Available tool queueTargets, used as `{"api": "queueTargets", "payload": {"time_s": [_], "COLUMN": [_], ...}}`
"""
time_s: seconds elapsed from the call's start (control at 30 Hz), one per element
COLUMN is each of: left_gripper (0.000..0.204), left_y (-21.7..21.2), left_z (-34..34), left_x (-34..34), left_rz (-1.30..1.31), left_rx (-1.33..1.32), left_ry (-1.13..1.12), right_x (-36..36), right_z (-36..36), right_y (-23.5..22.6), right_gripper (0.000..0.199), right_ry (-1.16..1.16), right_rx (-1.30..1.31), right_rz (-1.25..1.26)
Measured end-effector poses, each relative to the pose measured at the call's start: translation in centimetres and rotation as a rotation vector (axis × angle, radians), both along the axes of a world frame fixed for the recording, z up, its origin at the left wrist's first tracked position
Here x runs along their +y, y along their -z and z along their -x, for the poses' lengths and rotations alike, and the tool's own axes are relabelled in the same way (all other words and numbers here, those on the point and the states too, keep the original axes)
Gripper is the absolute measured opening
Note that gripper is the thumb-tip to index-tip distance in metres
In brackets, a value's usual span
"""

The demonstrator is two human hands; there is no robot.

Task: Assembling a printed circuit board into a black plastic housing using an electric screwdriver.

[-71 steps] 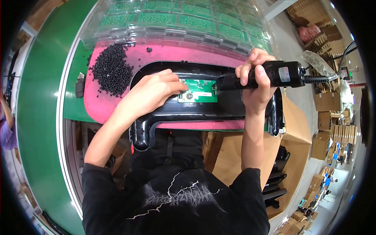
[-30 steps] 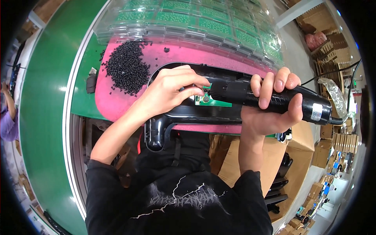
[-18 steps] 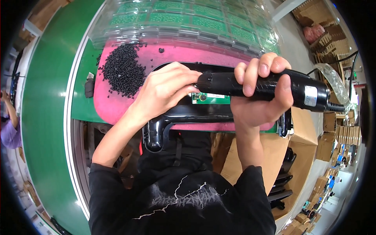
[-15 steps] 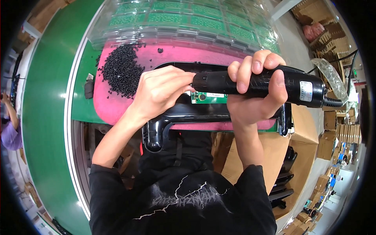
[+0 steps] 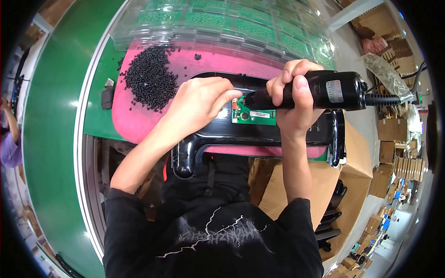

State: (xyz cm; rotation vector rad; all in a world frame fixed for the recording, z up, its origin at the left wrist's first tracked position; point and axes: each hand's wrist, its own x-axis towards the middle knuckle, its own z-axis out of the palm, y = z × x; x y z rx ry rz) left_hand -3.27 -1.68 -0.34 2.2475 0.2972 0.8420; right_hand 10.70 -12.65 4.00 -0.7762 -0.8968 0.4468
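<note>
Fingers of my right hand wrap the black electric screwdriver; my left hand, fingertips pinched, presses the green circuit board on the black housing.

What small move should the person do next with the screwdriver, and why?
Probably press the electric screwdriver down and drive the screw. The right hand grips it with its tip at the green circuit board on the black housing, and the left hand steadies the tip.
</note>
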Motion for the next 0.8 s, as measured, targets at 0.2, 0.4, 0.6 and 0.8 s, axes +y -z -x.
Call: {"api": "queueTargets", "payload": {"time_s": [0.2,0.4,0.6,0.8], "left_gripper": [0.023,0.017,0.017,0.016], "left_y": [-0.1,-0.4,0.5,0.3], "left_z": [0.3,0.3,0.3,0.3], "left_x": [-0.1,0.2,0.4,0.5], "left_rz": [-0.031,0.026,-0.041,-0.128], "left_rx": [0.213,0.182,0.153,0.249], "left_ry": [-0.044,0.042,0.063,0.133], "right_x": [0.6,1.5,1.2,-1.0], "right_z": [-0.2,-0.5,0.5,0.5], "right_y": [0.6,0.7,0.2,-0.6], "right_gripper": [0.019,0.018,0.021,0.023], "right_ry": [-0.014,-0.127,-0.039,-0.036], "right_rx": [-0.007,-0.262,-0.145,0.01], "right_rz": [0.044,0.164,0.202,-0.041]}}
